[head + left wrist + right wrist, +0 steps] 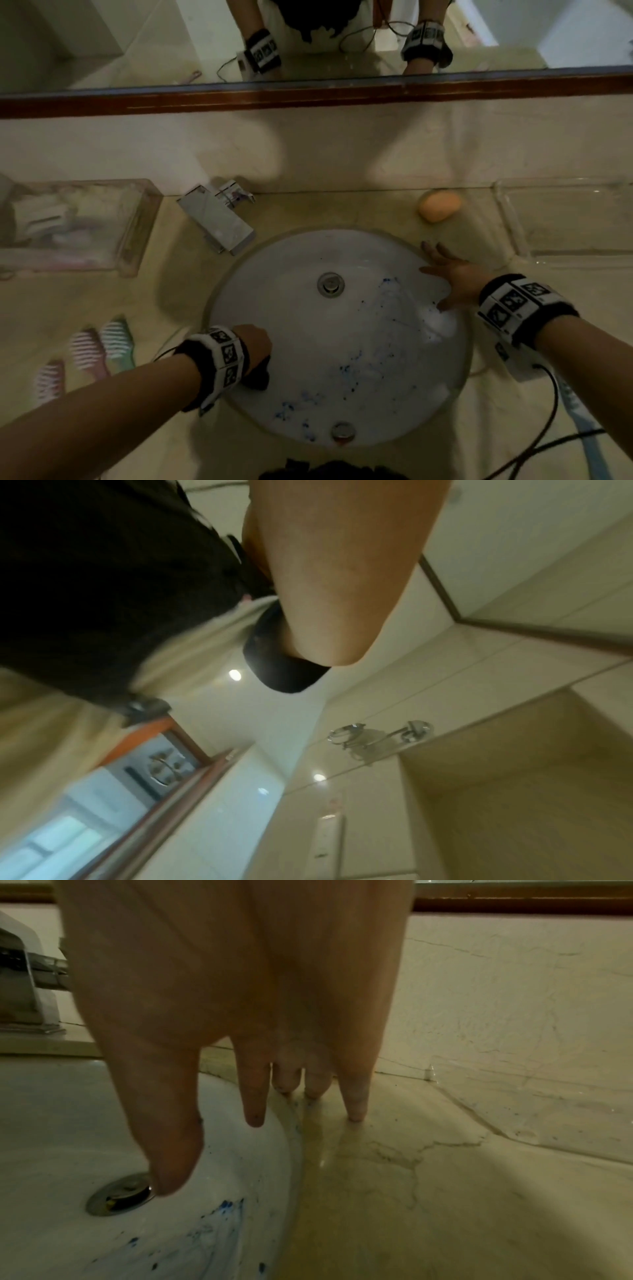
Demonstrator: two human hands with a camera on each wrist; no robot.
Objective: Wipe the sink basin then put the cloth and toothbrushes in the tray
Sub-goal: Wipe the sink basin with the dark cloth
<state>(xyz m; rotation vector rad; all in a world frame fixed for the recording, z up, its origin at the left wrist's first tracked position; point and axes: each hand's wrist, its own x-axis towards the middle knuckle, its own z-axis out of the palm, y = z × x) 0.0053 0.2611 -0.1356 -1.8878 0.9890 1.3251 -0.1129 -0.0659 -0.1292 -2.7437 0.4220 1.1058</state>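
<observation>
The white sink basin (pixel 335 342) carries blue specks and a patch of white foam (pixel 442 322) on its right side. My left hand (pixel 255 344) is at the basin's left rim, its fingers curled over a dark cloth (pixel 258 375) pressed on the basin wall. My right hand (pixel 445 277) lies spread at the right rim with its fingers straight. In the right wrist view its fingertips (pixel 356 1112) touch the counter beside the basin (pixel 68 1123), and the thumb hangs over the bowl. Pink and green striped toothbrushes (pixel 89 349) lie on the counter to the left. The left wrist view shows no hand.
A clear tray (pixel 137 219) holding some items stands at the back left, and another clear tray (pixel 513 222) at the back right. A chrome faucet (pixel 215 219) overhangs the basin's far left. An orange soap (pixel 440 205) lies behind my right hand. A cable (pixel 548 411) trails from my right wrist.
</observation>
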